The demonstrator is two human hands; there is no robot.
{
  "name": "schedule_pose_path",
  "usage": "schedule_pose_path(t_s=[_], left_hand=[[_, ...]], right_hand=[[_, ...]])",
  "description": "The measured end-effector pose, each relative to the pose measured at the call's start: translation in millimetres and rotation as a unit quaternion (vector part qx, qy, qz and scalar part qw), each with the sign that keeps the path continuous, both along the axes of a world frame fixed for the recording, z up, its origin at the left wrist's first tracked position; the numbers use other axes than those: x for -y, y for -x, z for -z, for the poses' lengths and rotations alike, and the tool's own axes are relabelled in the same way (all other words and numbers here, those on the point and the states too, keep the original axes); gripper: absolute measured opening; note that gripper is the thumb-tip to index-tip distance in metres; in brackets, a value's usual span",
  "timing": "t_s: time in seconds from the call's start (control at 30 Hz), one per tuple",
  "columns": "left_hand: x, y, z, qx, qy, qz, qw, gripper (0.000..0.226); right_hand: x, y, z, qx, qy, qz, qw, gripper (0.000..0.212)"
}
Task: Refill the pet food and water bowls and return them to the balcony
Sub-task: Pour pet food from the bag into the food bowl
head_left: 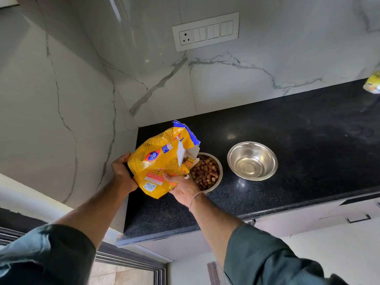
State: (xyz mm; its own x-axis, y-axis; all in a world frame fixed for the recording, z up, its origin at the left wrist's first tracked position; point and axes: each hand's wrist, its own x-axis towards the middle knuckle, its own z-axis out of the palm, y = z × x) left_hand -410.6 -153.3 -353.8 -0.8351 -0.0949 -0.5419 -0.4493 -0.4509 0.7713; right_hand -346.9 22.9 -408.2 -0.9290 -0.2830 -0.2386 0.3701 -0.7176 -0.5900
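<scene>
A yellow pet food bag (158,159) with a torn blue top is tilted over a steel bowl (218,182) that holds brown kibble (205,171). My left hand (122,172) grips the bag's bottom end from the left. My right hand (181,187) holds the bag from underneath, near its open mouth, and hides part of the food bowl's near rim. A second steel bowl (252,160) stands apart to the right on the black counter (298,153); its shiny inside may hold a little water, but I cannot tell.
The counter ends at a marble corner wall (61,120) on the left. A white switch and socket panel (205,31) sits on the back wall. A yellowish packet (373,83) lies at the counter's far right. White drawers (349,219) are below the counter edge.
</scene>
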Motion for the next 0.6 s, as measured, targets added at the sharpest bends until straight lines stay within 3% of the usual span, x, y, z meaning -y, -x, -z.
schedule_pose_path(t_s=[0.6], left_hand=[[-3.3, -2.4, -4.7, -0.003, 0.009, -0.001, 1.000, 0.047]], right_hand=[[-1.6, 4.2, 2.7, -0.001, -0.011, -0.004, 1.000, 0.052]])
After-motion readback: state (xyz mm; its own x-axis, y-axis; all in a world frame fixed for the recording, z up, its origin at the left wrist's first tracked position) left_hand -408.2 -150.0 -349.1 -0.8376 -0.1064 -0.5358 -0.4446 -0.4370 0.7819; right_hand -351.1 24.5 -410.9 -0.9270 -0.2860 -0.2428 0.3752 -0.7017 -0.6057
